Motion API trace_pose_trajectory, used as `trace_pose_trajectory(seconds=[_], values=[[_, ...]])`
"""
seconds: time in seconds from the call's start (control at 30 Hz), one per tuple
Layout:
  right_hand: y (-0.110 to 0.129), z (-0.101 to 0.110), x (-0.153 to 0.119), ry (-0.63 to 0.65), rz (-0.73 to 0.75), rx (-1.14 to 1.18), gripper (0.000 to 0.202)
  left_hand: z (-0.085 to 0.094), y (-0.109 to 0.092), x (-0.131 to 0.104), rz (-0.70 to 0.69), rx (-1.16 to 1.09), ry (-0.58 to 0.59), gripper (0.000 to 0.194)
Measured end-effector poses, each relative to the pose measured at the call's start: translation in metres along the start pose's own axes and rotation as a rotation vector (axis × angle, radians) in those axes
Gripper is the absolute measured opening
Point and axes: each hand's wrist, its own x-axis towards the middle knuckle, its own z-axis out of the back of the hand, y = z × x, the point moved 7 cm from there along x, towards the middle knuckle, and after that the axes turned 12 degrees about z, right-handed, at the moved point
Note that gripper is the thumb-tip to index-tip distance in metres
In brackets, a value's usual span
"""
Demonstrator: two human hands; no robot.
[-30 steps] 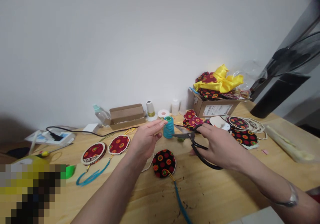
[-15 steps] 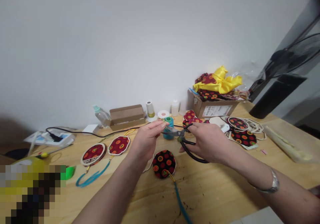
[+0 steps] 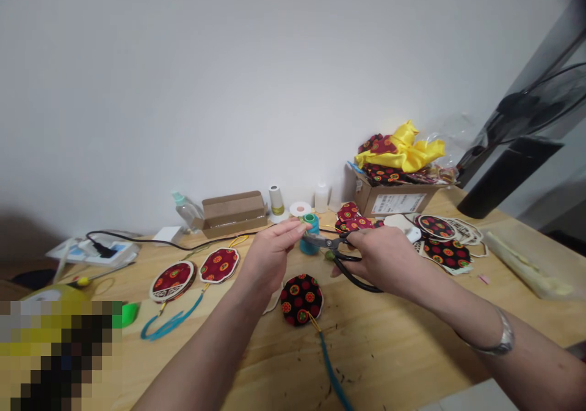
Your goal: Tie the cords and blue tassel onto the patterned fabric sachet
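Observation:
My right hand is wrapped round the black handles of a pair of scissors, whose blades point left. The blade tips reach the fingertips of my left hand, which are pinched together on something too small to make out. Behind the blades stands a spool of teal thread. Below my hands lies a black and red patterned disc with a yellow loop and a teal tassel.
Two red patterned pieces lie at left, near a power strip. An open cardboard box stands by the wall. At right are a fabric-filled box, fabric pieces and a black cylinder.
The scissor handles have come closer together and the blades look more closed. My hands have stayed in nearly the same place.

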Motion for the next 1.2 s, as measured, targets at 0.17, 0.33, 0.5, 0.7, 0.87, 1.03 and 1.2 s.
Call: trace_pose_trajectory(seconds=[0.17, 0.33, 0.5, 0.7, 0.87, 1.03, 1.2], values=[[0.004, -0.005, -0.007, 0.103, 0.084, 0.058, 0.042, 0.013, -0.001, 0.001, 0.025, -0.056, -0.117, 0.012], [0.004, -0.026, -0.030, 0.252, 0.136, 0.189, 0.024, 0.023, -0.007, 0.002, 0.029, -0.087, -0.146, 0.014], [-0.015, -0.059, -0.061, 0.335, 0.071, 0.274, 0.010, 0.025, -0.009, 0.003, 0.018, 0.083, -0.130, 0.016], [-0.023, -0.062, -0.065, 0.364, 0.035, 0.346, 0.014, 0.006, -0.005, -0.003, 0.044, 0.414, 0.051, 0.013], [-0.020, 0.000, -0.015, -0.150, 0.024, 0.450, 0.026, -0.010, 0.001, -0.011, 0.063, 0.667, 0.215, 0.016], [-0.007, 0.011, 0.036, -0.248, 0.125, 1.036, 0.028, -0.014, 0.001, -0.016, 0.091, 0.767, 0.291, 0.019], [0.000, -0.011, 0.054, -0.143, 0.233, 1.278, 0.027, -0.016, -0.009, -0.020, 0.045, 0.807, 0.338, 0.020]])
